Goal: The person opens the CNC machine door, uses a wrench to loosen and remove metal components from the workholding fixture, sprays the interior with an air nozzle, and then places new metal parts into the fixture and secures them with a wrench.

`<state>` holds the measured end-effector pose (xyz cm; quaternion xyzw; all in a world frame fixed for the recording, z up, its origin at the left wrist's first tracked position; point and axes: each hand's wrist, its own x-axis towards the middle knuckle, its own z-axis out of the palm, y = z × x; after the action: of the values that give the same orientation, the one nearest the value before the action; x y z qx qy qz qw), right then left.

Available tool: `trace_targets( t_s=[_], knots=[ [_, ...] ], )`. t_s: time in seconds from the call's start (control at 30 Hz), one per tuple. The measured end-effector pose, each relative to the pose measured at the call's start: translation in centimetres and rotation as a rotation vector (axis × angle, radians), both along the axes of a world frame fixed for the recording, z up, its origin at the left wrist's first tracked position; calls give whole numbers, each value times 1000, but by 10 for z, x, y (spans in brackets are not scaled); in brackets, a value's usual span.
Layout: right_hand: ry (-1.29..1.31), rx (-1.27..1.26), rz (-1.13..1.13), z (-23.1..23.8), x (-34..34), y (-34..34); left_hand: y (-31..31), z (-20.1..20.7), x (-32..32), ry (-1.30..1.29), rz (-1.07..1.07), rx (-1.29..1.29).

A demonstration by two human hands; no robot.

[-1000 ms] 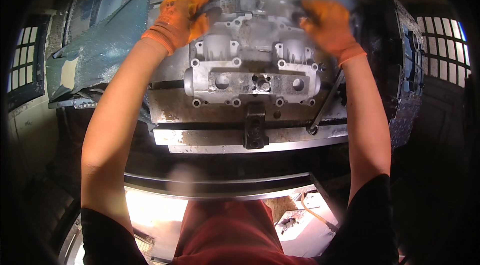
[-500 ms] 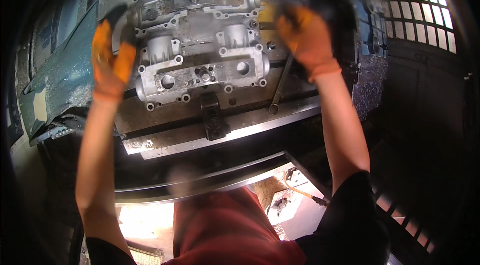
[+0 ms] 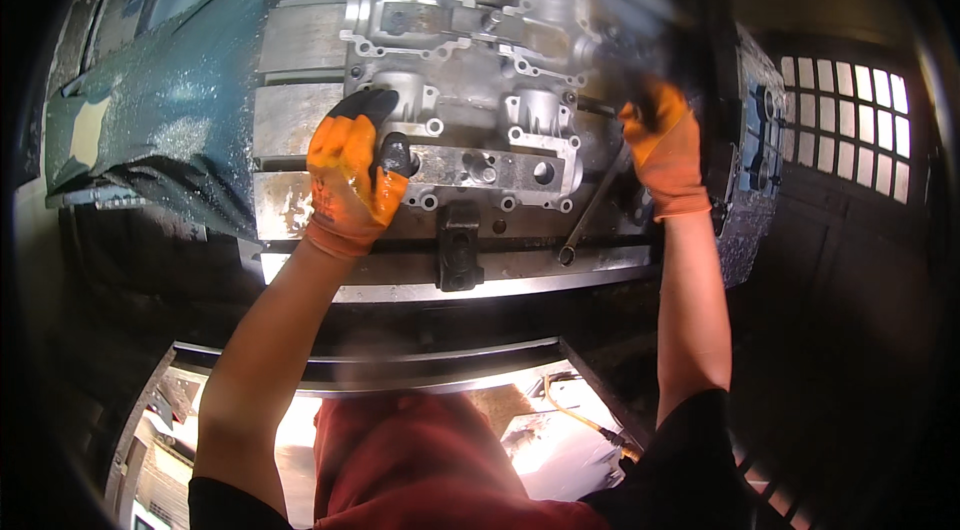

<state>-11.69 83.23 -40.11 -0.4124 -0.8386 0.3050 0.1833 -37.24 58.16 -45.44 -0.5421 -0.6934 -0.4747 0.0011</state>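
Observation:
A silver metal casting (image 3: pixel 545 137) with bolt holes and rounded bosses lies on the slotted machine table. My left hand (image 3: pixel 352 175), in an orange glove with black fingertips, grips its near left end, fingers over the top and thumb by a round hole in the flat bar (image 3: pixel 460 167). At the right, my gloved right hand (image 3: pixel 668 152) is raised beside the casting with its fingers bent. Its black fingertips merge with dark, blurred parts, so what they touch cannot be made out. Below it, a wrench (image 3: pixel 590 220) lies slanted on the table.
A second casting section (image 3: pixel 412 18) lies farther back. A black clamp block (image 3: pixel 460 248) stands at the table's front edge. Wet blue-green sheeting (image 3: pixel 170 145) covers the left side. A barred window (image 3: pixel 850 120) is at the right, and a blurred machine part (image 3: pixel 625 5) hangs above.
My left hand has come from beside the casting onto its near left end. The right hand is a little lower in the picture. The view has shifted, placing the casting farther right.

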Motion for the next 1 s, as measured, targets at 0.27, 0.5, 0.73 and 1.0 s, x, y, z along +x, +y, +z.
trace_targets(
  t_s=[0.27,0.5,0.73,1.0],
  knots=[
    [-523,685,612,47,-146,-5,4,2,-4,-33,8,-30],
    [-740,907,770,35,-158,6,-9,-5,-7,-55,-26,-179],
    [-628,744,551,20,-159,-1,-10,-4,-9,-40,-32,-175],
    [-471,512,412,11,-160,-4,-8,-5,-10,-15,-35,-127]
  ],
)
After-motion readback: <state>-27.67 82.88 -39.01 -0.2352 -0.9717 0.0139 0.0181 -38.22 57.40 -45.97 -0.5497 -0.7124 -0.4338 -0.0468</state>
